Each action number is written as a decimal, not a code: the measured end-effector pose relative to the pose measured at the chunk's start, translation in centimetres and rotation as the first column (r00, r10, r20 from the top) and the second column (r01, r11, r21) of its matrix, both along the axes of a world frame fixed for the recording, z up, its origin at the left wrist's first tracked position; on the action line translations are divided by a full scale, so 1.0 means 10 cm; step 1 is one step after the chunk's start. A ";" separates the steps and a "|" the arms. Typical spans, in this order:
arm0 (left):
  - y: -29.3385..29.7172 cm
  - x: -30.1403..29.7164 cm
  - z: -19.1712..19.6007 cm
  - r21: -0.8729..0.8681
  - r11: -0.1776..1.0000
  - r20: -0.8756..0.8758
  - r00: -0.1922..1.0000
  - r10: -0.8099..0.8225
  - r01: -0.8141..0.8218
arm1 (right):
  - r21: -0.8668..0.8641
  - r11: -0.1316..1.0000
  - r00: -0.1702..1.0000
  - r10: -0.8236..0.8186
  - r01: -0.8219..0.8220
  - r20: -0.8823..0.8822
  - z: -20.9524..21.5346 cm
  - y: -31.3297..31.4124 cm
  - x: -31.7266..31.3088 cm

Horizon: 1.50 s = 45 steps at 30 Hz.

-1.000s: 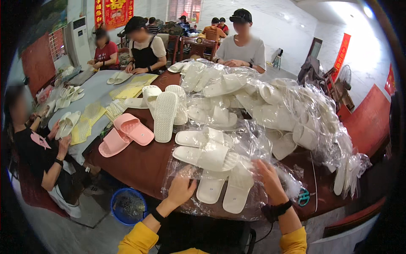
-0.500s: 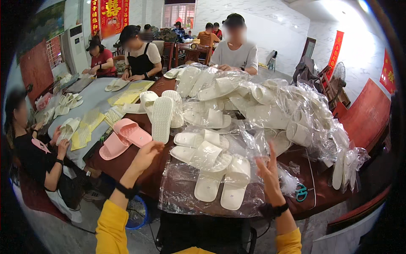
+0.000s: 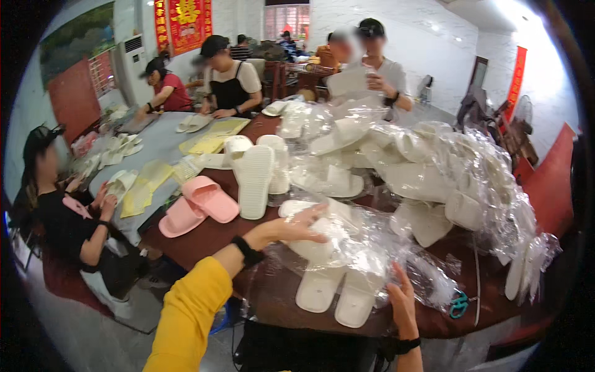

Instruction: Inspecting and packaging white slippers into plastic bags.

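My left hand (image 3: 297, 228) reaches across a group of white slippers (image 3: 319, 288) lying on clear plastic. Its fingers are stretched out and apart over the upper pair, and the frame does not show whether they touch the film. My right hand (image 3: 403, 299) is beside the lower pair, at the edge of the clear plastic bag (image 3: 396, 248). Its fingers point up and the thumb stands apart, with nothing plainly gripped. Left of my hands are a pair of pink slippers (image 3: 212, 199) and a white slipper with its textured sole showing (image 3: 256, 183).
A big heap of plastic-wrapped white slippers (image 3: 409, 167) covers the brown table's (image 3: 204, 245) right side. Teal-handled scissors (image 3: 458, 305) lie near its front edge. Yellow sheets (image 3: 214, 136) rest on the grey table at left, where several people work. Another person stands beyond the heap.
My left hand has moved right, from beside the sole-up slipper to over the white slippers. My right hand has lowered. The person across now holds up something white, and the view has shifted.
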<state>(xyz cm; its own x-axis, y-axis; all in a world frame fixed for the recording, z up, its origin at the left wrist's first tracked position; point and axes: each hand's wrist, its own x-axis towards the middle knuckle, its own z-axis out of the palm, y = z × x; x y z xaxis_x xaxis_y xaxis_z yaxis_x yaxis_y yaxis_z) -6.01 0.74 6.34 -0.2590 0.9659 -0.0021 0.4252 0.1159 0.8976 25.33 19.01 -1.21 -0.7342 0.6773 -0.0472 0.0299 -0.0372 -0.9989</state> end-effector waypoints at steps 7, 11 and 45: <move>0.25 0.05 -0.17 0.025 0.992 0.332 0.937 0.106 -0.121 | -0.005 1.000 0.995 -0.031 0.030 -0.092 -0.11 -0.06 -0.08; 0.22 0.17 -0.24 0.112 0.988 0.281 0.957 0.074 -0.110 | 0.046 0.999 0.999 -0.023 0.024 -0.031 -0.20 0.06 -0.01; 0.06 1.68 -0.62 0.144 0.986 -0.790 0.590 0.166 -0.084 | -0.258 0.961 0.944 0.012 -0.103 -0.331 -0.11 0.12 0.07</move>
<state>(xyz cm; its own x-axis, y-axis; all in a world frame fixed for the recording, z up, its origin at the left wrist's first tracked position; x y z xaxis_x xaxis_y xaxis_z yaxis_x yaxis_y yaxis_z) 10.83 1.37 0.09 -0.2356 0.9093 0.3431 0.9620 0.1682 0.2149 26.03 20.24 -2.31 -0.7773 0.6287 0.0251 -0.2824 -0.3129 -0.9068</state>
